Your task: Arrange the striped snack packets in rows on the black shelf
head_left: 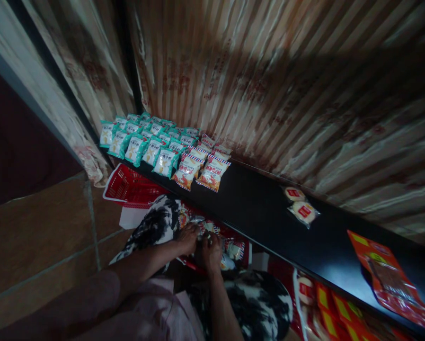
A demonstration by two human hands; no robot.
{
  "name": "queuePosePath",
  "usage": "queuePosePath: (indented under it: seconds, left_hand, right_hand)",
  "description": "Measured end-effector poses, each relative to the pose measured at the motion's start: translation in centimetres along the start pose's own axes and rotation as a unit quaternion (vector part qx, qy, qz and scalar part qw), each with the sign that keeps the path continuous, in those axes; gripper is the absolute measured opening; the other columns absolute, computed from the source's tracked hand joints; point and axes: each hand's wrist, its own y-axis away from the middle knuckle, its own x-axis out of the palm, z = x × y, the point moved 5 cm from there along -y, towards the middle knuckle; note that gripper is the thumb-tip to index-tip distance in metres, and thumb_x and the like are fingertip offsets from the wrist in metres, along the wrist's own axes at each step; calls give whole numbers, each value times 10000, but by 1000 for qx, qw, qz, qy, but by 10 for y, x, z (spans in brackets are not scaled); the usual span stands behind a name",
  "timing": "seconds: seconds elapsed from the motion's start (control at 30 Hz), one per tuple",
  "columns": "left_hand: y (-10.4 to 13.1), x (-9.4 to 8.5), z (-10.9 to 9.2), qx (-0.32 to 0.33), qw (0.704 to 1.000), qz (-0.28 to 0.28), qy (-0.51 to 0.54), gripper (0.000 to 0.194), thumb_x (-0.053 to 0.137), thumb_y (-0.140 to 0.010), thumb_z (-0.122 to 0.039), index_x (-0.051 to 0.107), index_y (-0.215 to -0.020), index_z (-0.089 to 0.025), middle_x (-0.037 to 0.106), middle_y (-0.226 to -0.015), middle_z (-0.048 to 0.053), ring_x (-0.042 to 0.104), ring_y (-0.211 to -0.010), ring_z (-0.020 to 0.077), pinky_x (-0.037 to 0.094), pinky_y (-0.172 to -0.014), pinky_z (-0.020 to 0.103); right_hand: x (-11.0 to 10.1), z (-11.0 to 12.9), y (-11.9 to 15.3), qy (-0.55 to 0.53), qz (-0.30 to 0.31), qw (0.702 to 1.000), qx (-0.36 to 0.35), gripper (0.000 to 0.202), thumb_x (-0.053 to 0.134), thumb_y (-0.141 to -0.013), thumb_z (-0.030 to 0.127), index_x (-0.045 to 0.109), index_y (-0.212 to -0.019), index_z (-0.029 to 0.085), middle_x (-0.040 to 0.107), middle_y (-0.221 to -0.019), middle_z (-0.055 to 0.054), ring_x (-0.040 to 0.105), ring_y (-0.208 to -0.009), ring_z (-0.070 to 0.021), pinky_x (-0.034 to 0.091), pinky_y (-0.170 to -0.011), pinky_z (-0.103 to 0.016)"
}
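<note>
Both my hands are low between my knees, over a red basket (pixel 248 253) of small snack bags. My left hand (pixel 189 238) has its fingers curled down among the packets at the basket's left part. Close beside it, my right hand (pixel 211 248) is bent inward with its fingers drawn together. Whatever lies between the fingers is too dark and small to name. A snack bag (pixel 235 250) shows in the basket to the right of my right hand. Above, on the black shelf (pixel 248 199), stand orange-and-white snack bags (pixel 213 173) with striped edges.
Rows of teal-and-white snack bags (pixel 136 149) fill the shelf's left end. Two round packaged snacks (pixel 304 212) and a large orange-red packet (pixel 388 274) lie farther right. Another red basket (pixel 127 184) sits at left; more orange packets (pixel 336 308) are below right. A curtain (pixel 269 85) hangs behind.
</note>
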Motion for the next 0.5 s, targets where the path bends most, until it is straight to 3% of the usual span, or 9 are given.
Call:
queuePosePath:
  seconds: [0.13,0.27,0.5]
  left_hand:
    - [4,2,-2,19,1000,21,-1,574,579,-649,-120,513,-1220,-116,559,-1261,140,451,-1232,267,323,-1075,413]
    - [5,-5,-5,34,999,25,2,417,526,-734,-121,568,-1149,-116,586,-1217,129,450,-1228,238,265,-1109,395]
    - [8,-10,-5,13,999,29,24,381,525,-738,-121,589,-1113,-148,603,-1170,104,515,-1137,230,384,-1011,362]
  right_hand:
    - [4,-3,4,-14,-14,1000,20,367,482,-678,448,646,-896,203,605,-1087,-153,534,-1067,-312,415,-896,-455]
    - [0,-9,1,-30,-46,997,52,436,479,-679,462,631,-983,190,586,-1123,-157,548,-1056,-318,415,-878,-455]
    - [-11,-14,-9,-79,-50,995,31,580,450,-742,514,562,-1153,119,668,-931,-116,615,-880,-262,449,-793,-368]
